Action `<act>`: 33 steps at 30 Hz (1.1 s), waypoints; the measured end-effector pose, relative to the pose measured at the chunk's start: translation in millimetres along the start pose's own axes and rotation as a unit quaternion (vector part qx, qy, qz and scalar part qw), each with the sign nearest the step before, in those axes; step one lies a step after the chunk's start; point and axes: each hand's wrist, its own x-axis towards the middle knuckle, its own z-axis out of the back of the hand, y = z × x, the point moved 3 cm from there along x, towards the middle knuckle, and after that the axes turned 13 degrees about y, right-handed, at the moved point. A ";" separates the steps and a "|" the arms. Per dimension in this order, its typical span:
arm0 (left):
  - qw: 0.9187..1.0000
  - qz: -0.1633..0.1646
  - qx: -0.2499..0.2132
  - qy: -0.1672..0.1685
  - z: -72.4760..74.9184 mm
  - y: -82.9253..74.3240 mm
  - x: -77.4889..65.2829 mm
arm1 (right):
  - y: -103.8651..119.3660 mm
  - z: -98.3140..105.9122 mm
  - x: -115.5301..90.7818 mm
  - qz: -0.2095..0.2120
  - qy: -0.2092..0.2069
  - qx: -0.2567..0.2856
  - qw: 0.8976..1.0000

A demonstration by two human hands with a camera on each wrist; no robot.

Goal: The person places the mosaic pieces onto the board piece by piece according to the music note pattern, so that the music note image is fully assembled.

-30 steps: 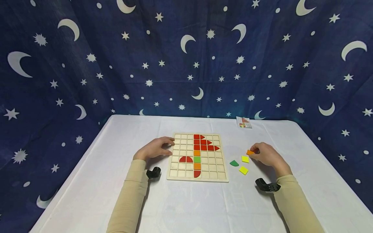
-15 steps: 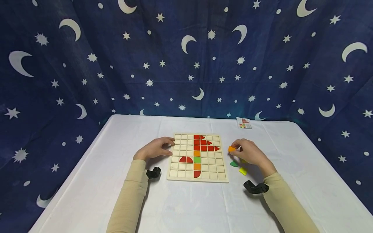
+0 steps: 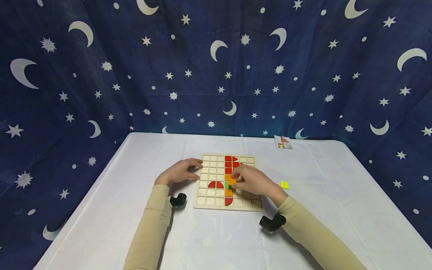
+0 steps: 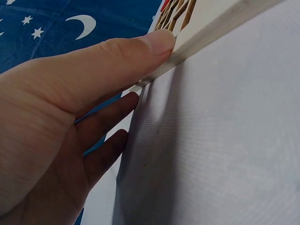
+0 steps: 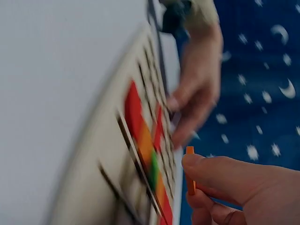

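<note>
A wooden grid board [image 3: 210, 203] lies flat on the table. The left hand [image 3: 180, 171] touches its left edge; in the left wrist view the thumb [image 4: 159, 43] rests on the rim and the other fingers are extended beside it. Over the middle of the board, the right hand [image 3: 254, 182] pinches an orange square tile [image 5: 190, 171] between thumb and fingers. Beneath it stands a column of set tiles, including a green square [image 3: 226, 185], an orange square [image 3: 228, 192] and a red quarter-circle [image 3: 228, 201]. Two red quarter-circles [image 3: 216, 185] sit to the left. Red tiles [image 3: 228, 164] at the top are partly hidden.
A loose yellow square tile [image 3: 284, 185] lies on the white tablecloth [image 3: 209, 240] right of the board. A small printed pattern card [image 3: 282, 142] lies at the back right. A dark star-and-moon curtain [image 3: 189, 105] hangs behind.
The right hand has carried the orange square tile leftward from the loose tiles to over the board. Its arm now hides the green piece and one yellow tile. The left hand stays put.
</note>
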 end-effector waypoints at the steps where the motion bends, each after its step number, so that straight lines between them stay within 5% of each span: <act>1: 1.000 0.000 -0.001 0.000 0.0 0.0 -0.1 | 5.1 -3.4 3.0 0.007 0.006 0.000 1.000; 13: 1.000 -0.005 -0.003 -0.005 0.8 1.1 0.7 | 41.6 -28.9 28.7 0.000 0.037 -0.041 0.998; 33: 1.000 0.000 0.002 -0.008 0.4 0.3 1.3 | 45.5 -37.0 37.9 0.009 0.028 -0.059 0.998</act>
